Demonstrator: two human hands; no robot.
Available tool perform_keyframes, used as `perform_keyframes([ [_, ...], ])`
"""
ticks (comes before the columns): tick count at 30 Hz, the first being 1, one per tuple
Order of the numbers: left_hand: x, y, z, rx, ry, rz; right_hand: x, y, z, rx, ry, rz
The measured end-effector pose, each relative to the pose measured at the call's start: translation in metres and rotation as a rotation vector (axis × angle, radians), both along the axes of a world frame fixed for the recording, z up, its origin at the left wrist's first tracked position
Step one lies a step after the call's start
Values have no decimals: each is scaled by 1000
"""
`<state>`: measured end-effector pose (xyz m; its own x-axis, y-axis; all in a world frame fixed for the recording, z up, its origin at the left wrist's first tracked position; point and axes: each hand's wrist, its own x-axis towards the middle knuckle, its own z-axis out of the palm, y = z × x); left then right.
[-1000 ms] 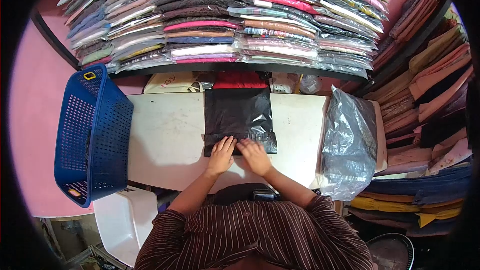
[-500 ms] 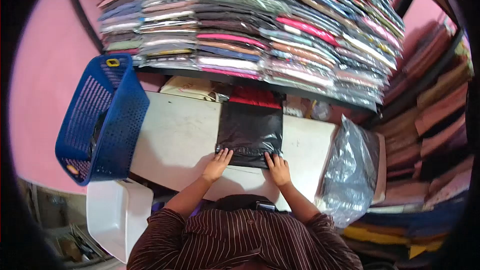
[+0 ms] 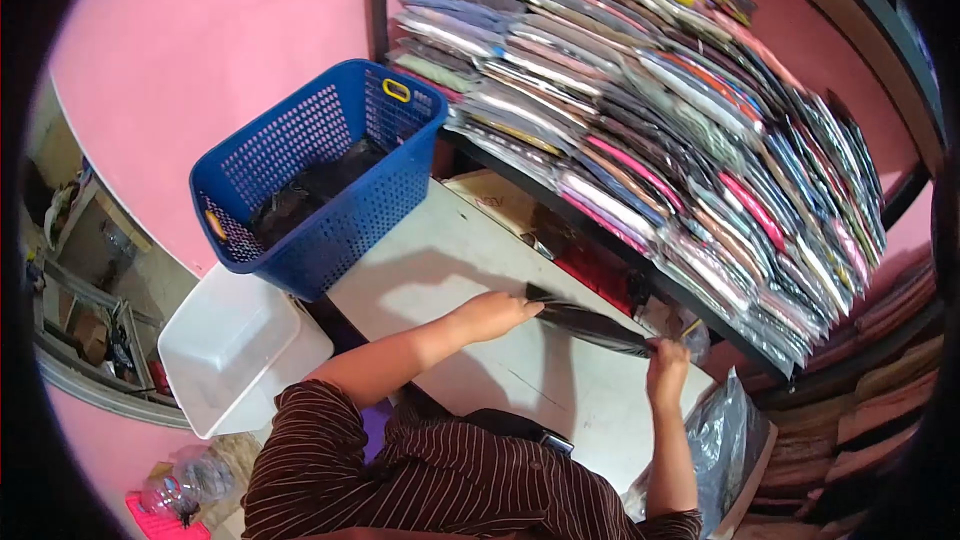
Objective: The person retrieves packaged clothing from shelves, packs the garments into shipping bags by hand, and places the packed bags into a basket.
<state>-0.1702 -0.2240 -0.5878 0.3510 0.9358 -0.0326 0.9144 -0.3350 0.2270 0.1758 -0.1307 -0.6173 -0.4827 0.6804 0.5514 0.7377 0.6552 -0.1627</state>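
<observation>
A black plastic package (image 3: 590, 328) is held up above the white table, seen nearly edge-on. My left hand (image 3: 497, 314) is closed on its left corner. At the other end my right hand (image 3: 667, 370) pinches the right corner with a closed grip. Left of my hands, a blue perforated basket (image 3: 345, 235) stands at the table's far left end, with dark plastic packages (image 3: 315, 185) lying inside it.
Stacks of clothes in clear bags (image 3: 640, 120) fill the shelf behind the white table (image 3: 470, 370). A white bin (image 3: 225, 335) stands below the basket. Grey plastic bags (image 3: 715, 450) lie at the table's right end. Folded fabrics (image 3: 850, 420) are piled further right.
The black package lay flat on the table under both hands; now it is lifted and tilted between them. My view has turned left, showing more of the blue basket.
</observation>
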Motion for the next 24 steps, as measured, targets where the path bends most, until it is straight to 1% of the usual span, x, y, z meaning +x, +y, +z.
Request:
perform_keyframes([
  [1, -14, -1, 5, 156, -85, 9, -17, 7, 22, 15, 26, 20],
  [3, -43, -8, 44, 172, -82, 30, -57, 16, 71, -1, 79, 79],
  [4, -58, -14, 65, 178, -82, 40, -80, 20, 90, -34, 104, 119],
  [5, -76, -20, 79, 209, -88, 86, -101, 29, 100, -53, 164, 177],
  [6, -97, -27, 90, 213, -119, 118, -124, 33, 114, -52, 166, 194],
  [8, -141, -47, 123, 257, -142, 156, -174, 29, 156, -47, 214, 319],
  [10, -181, -77, 162, 331, -217, 202, -223, 29, 188, 28, 253, 390],
  [12, -205, -117, 214, 403, -269, 300, -274, 20, 230, 79, 302, 499],
  [14, -231, -149, 247, 528, -139, 405, -324, 11, 264, 154, 380, 566],
  [16, -252, -179, 272, 687, -35, 450, -375, 3, 290, 256, 471, 638],
  [17, -263, -191, 280, 766, -3, 454, -399, -3, 299, 256, 517, 678],
  [18, -272, -202, 287, 761, 2, 460, -423, -8, 304, 256, 561, 716],
  [19, -279, -213, 292, 765, -20, 510, -446, -13, 305, 198, 591, 751],
  [20, -288, -222, 292, 769, -42, 560, -471, -10, 298, 158, 613, 805],
  [21, -297, -232, 287, 711, -18, 631, -492, -11, 290, 90, 573, 832],
  [22, -307, -238, 280, 705, -17, 636, -511, -13, 281, 23, 533, 857],
  [24, -327, -247, 258, 521, -147, 643, -545, -10, 255, -182, 405, 911],
])
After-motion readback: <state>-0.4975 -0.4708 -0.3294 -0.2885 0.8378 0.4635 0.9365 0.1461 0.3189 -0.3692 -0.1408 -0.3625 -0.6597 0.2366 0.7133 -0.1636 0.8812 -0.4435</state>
